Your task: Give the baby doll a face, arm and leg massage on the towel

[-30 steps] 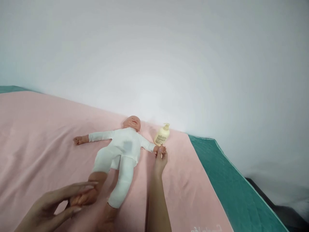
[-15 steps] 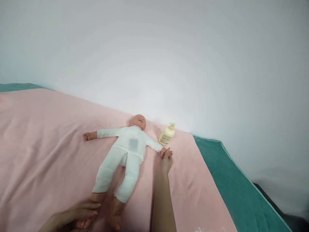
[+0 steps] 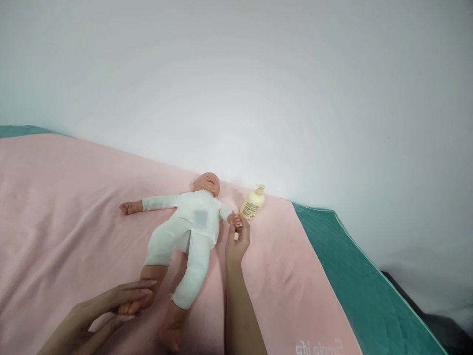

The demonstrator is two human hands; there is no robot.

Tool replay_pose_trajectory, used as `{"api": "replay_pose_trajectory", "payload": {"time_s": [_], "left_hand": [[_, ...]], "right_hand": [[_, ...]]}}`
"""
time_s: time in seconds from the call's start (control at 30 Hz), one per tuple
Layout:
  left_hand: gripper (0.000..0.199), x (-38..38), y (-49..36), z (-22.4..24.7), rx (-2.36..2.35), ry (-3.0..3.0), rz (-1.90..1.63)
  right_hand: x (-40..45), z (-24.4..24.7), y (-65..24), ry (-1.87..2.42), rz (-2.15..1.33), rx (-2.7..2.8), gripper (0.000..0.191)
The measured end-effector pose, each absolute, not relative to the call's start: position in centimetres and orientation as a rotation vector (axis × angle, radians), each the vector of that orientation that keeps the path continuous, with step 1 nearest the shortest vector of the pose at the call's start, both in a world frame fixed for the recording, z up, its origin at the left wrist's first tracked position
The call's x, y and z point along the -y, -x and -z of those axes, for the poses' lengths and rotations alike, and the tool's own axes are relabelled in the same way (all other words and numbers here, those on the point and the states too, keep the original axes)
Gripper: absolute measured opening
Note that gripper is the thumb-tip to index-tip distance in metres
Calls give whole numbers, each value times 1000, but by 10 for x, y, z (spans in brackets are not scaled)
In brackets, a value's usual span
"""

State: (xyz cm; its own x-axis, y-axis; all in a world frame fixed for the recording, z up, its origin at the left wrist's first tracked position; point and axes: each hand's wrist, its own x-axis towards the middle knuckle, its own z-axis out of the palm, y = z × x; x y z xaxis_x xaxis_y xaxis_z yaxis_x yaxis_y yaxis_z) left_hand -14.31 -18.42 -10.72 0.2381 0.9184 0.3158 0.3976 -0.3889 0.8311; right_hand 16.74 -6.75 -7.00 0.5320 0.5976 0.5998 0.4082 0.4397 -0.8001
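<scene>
One doll in white clothing lies face up on the pink sheet, its head close to the far edge and its feet pointing back towards me. I have its hand on the right side pinched narrowly between the thumb and fingers of my right hand. My left hand is curved around the foot on the left side, fingers over the top and thumb at the toes. The doll's other arm stretches out to the left, and its other foot rests near the sheet's near edge.

Just beside the hand I'm pinching, a pale yellow pump bottle stands near the far edge. Beyond the sheet's right edge I see teal fabric; a plain, pale wall rises behind. Mirrored white lettering shows at the near edge, towards the right corner.
</scene>
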Motion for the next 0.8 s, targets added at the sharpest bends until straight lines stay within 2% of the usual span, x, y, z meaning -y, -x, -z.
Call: {"api": "replay_pose_trajectory", "payload": {"time_s": [0.1,0.27,0.4,0.67,0.8], "left_hand": [[27,162,134,88,-1125,-1784,-1160],[29,118,113,65,-1052,-1648,-1199],[35,91,97,49,-1012,-1594,-1202],[37,84,90,39,-958,-1533,-1194],[38,105,106,42,-962,-1393,-1199]], "right_hand": [[67,77,-160,1067,-33,1375,32],[65,78,-155,941,14,1752,40],[62,75,-155,921,-38,1871,40],[61,79,-158,931,-83,1856,39],[62,80,-162,1061,-137,1499,31]]}}
